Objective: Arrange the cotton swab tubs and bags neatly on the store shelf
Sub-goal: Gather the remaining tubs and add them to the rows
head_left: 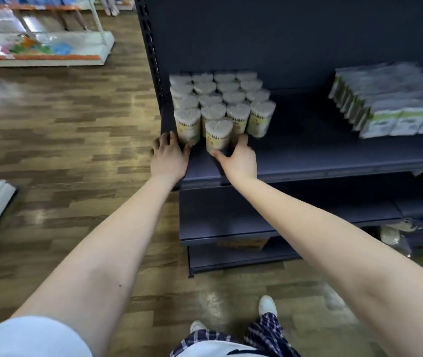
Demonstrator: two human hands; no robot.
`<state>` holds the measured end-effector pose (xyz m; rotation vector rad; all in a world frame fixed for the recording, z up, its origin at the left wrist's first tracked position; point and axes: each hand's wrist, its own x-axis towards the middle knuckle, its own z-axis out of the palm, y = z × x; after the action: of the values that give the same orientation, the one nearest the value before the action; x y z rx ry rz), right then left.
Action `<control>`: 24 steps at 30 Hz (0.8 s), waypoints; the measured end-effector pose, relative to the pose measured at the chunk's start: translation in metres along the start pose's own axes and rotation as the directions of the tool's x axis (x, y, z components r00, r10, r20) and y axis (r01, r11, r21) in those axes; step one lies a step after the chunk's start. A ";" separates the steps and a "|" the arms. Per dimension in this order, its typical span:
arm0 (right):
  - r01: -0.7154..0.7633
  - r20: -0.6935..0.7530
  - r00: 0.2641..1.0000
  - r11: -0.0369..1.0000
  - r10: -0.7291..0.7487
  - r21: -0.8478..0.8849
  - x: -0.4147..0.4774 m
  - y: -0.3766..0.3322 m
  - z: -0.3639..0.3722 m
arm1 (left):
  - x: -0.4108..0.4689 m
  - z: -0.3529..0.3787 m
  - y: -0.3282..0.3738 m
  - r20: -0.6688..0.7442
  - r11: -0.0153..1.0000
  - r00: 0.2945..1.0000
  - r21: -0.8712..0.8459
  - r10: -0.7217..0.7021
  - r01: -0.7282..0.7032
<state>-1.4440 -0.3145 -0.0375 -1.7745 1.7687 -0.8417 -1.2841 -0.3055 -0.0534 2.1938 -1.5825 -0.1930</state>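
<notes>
The right hand [238,157] holds the front tub [218,136] low down, thumb on its near side and fingers curled round behind. This tub stands alone ahead of the rows, near the shelf's [321,150] front edge. The left hand [170,155] is spread at the base of the corner tub [187,124], at the shelf's front left corner; whether it grips or only steadies I cannot tell.

The tubs [220,96] are tall and narrow, so a low push could probably tip the front one into its neighbours and start a row toppling. A nudge outward could send the corner tub off the left edge.

Each clear tub is packed full of upright swabs, white tips on top. The bags [390,104] stand in rows at the right end, too blurred to read their contents.
</notes>
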 end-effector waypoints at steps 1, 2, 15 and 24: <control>0.003 -0.019 1.000 0.999 -0.004 -0.036 0.001 -0.001 0.003 | 0.000 0.001 0.000 -0.021 1.000 1.000 -0.008 -0.002 0.002; 0.022 -0.037 0.999 0.996 -0.026 -0.083 0.001 -0.002 0.005 | 0.000 0.001 0.000 -0.044 1.000 0.999 -0.014 -0.003 0.002; 0.227 0.071 0.968 0.958 -0.242 0.175 0.003 0.029 -0.035 | -0.053 -0.022 0.046 -0.282 0.977 0.955 -0.158 0.091 -0.140; 0.257 -0.032 0.966 0.929 -0.258 0.267 0.031 0.148 -0.189 | -0.086 0.032 0.250 -0.278 0.769 0.905 -0.480 0.322 -0.421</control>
<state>-1.6833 -0.3361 -0.0118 -1.8428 1.3573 -1.1256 -1.5424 -0.2985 0.0100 1.3998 -1.5891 -0.2646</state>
